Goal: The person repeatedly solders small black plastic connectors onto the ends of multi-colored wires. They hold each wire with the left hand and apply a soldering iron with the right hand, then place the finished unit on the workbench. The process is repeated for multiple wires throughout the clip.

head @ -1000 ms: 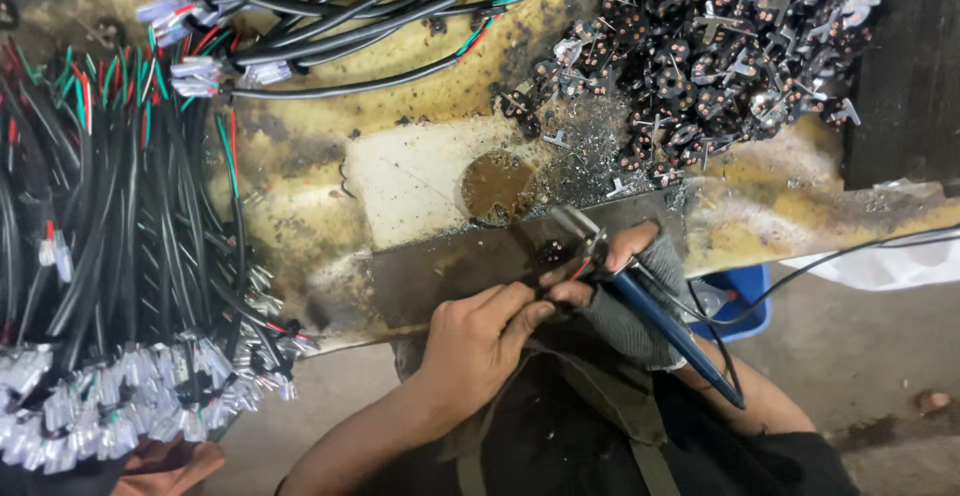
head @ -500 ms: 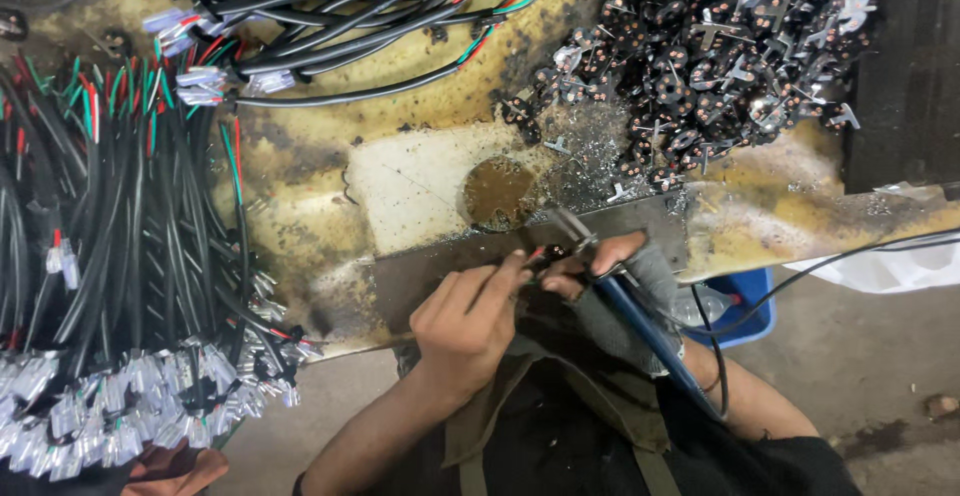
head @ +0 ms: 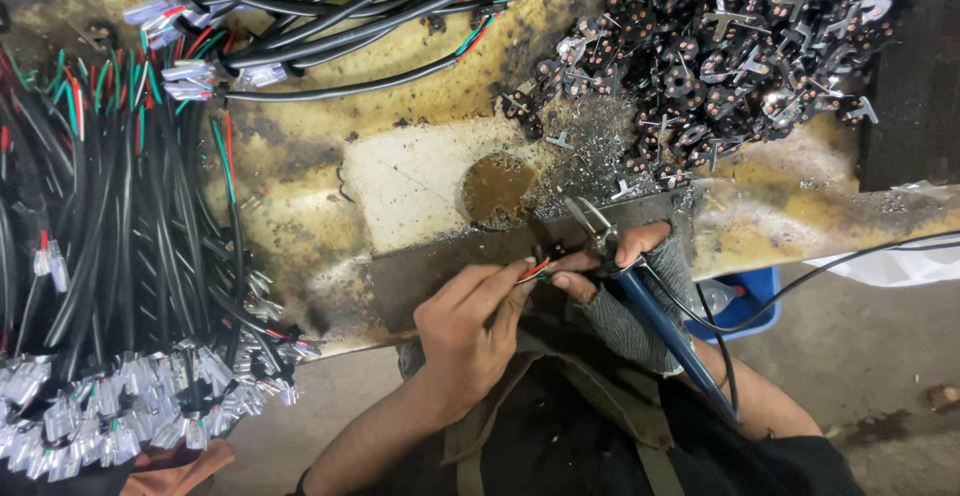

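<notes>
Across stained yellow bench [head: 300, 216], cable bundles [head: 110, 256] and black plugs [head: 720, 46] are lying; left hand [head: 475, 321] is pinching wires [head: 535, 268], right hand [head: 625, 256] is gripping soldering iron [head: 650, 306]; blue bin [head: 745, 301] below.

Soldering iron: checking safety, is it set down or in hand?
In hand: the right hand grips the soldering iron, tip on the workbench.

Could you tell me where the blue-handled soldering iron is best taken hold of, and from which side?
Take the soldering iron by its blue handle, well back from the metal tip, coming from the person's side of the bench. The handle slants down toward the body, where the right hand grips it, and the cord leaves its rear end.
</notes>
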